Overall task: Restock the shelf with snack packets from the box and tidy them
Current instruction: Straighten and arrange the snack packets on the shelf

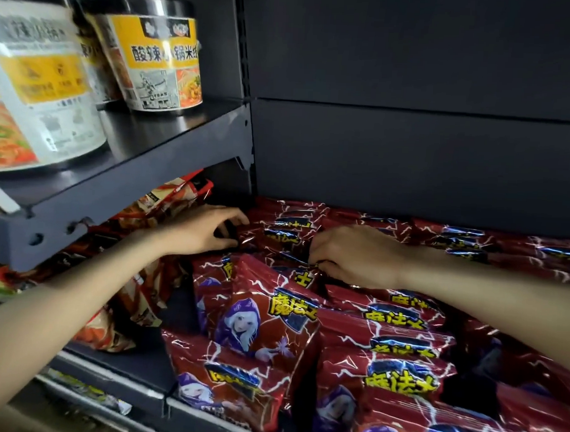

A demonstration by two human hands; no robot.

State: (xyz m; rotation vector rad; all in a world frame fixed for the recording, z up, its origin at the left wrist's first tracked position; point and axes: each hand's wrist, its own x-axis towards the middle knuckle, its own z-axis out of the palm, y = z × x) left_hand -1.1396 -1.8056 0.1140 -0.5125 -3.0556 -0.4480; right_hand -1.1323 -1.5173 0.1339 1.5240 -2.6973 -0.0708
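Several red snack packets [269, 319] with a purple-haired figure and yellow lettering lie piled on a dark shelf [133, 362]. More of the same packets [465, 240] stand in rows along the back. My left hand [204, 228] reaches to the rear left of the pile, fingers curled round the edge of a red packet there. My right hand [350, 254] is over the middle of the pile, its fingers pinching the top edge of a red packet [289, 239]. The box is not in view.
Orange and white packets [144, 275] lean at the left of the same shelf. Above left, a higher shelf [142, 151] carries instant noodle tubs [163, 57]. A dark back panel [410, 156] closes the rear. A shelf front rail [106, 381] runs below.
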